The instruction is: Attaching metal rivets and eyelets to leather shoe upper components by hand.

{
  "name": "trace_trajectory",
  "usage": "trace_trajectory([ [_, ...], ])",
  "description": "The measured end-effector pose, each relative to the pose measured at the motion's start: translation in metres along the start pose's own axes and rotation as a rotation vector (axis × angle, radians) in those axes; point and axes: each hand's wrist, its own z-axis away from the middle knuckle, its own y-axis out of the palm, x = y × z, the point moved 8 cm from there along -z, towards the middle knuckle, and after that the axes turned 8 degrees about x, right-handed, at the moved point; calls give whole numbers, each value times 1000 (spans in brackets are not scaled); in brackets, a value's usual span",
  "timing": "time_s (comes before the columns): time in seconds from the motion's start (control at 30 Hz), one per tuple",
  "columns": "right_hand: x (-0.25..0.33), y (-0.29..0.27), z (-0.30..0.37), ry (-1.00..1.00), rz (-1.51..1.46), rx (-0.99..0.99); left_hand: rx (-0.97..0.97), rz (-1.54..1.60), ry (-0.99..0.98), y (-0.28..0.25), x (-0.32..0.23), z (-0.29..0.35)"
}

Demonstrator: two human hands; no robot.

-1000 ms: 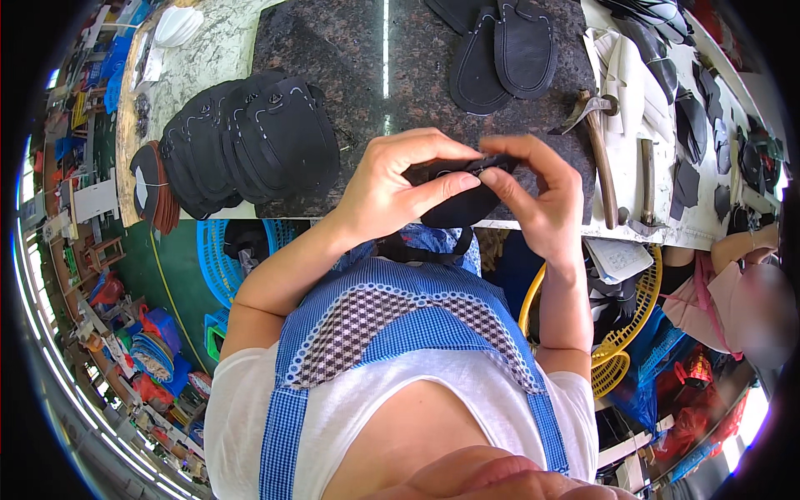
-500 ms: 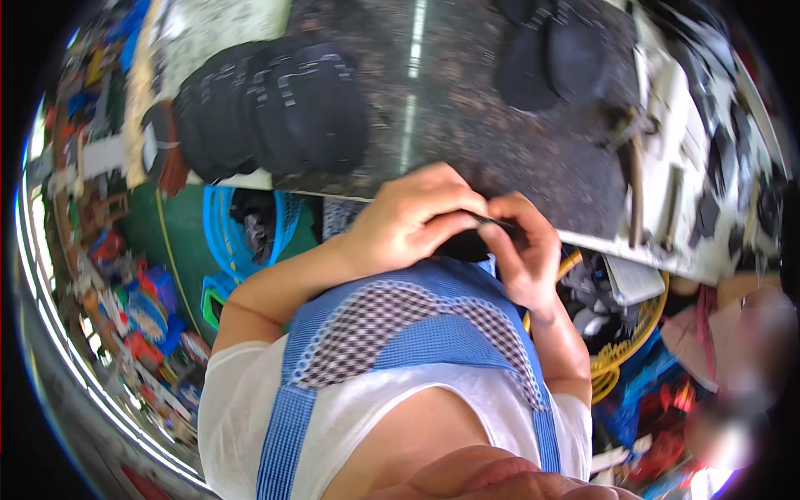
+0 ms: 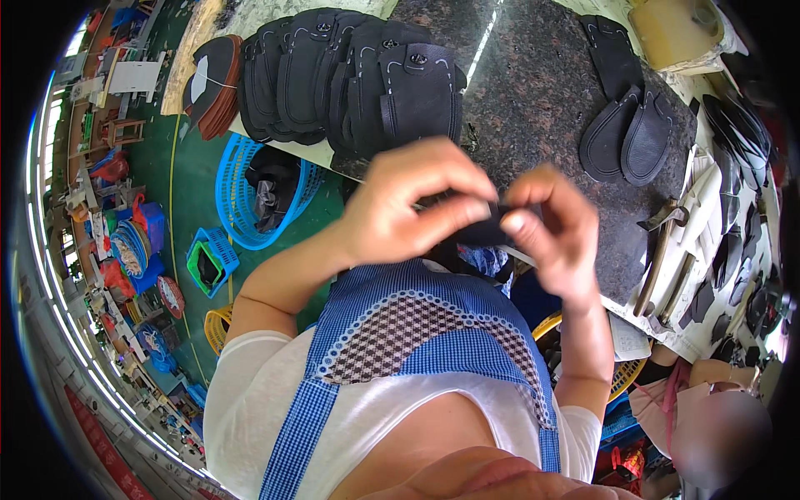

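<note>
In front of my apron, a dark piece (image 3: 482, 233), looking like black leather, hangs partly hidden between my hands. My left hand (image 3: 421, 200) is closed, thumb and fingers pinching its upper edge. My right hand (image 3: 554, 229) curls thumb and forefinger round the same edge, close to the left fingertips; both hands are somewhat blurred. Beyond the left hand, a fanned row of black stitched leather pieces (image 3: 421, 96) with small dark metal fittings lies on the table. Several similar pieces (image 3: 646, 137) lie at the far right.
A dark speckled stone slab (image 3: 533, 92) tops the table. A hammer (image 3: 662, 250) rests at its right side. Left of the row sits a tied bundle of brown and black pieces (image 3: 218, 104). Blue baskets (image 3: 229, 196) stand on the green floor. Another person (image 3: 700, 408) is at right.
The view has shifted, so the table and its pieces appear further right. My hands have drawn slightly apart, and my right fingers have changed their position at the dark piece's edge.
</note>
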Motion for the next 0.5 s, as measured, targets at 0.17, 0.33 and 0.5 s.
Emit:
trace_trajectory([
  [0.17,-34,-4,-68,-70,628,-28,-248,-367,-368,-81,63,-23],
  [0.33,-29,10,-74,-110,837,2,-358,-1050,-25,-76,54,-25],
  [0.5,14,-12,-50,-326,557,-257,-266,-249,-144,-49,45,-23],
])
